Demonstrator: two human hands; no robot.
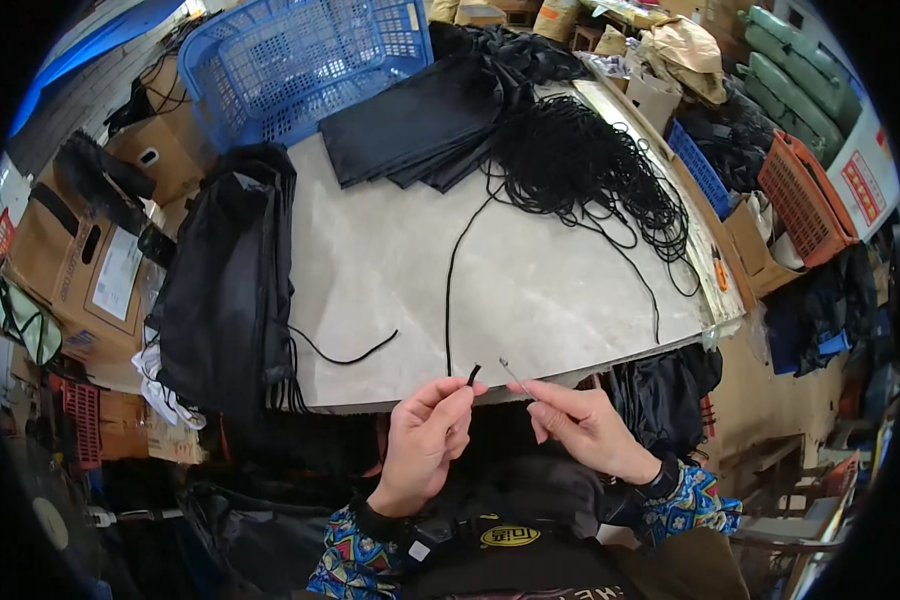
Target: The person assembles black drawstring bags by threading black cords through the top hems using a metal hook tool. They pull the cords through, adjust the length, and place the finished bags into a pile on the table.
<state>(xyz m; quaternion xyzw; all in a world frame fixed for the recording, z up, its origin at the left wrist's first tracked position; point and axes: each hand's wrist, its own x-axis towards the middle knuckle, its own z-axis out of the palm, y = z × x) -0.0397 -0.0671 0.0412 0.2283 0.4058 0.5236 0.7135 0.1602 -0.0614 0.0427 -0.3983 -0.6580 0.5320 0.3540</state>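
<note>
1. The left hand has its thumb and index finger closed on a black cord, and a short end of this cord stands up above the fingers.
2. The right hand is gripping a thin metal tool between its fingers; the tip points up toward the cord end and is near it, but a small gap is between them.
3. Both hands are at the near edge of the grey bench.
4. From the left hand, a length of black cord goes up across the bench to a big tangled cord heap.
5. Beside this heap, on its left, lie folded black fabric pieces, and behind them is a blue basket.
6. At the left end of the bench, a pile of black fabric hangs over the edge; one loose cord comes out of it.
7. On the right border lies an orange-handled tool.
</note>
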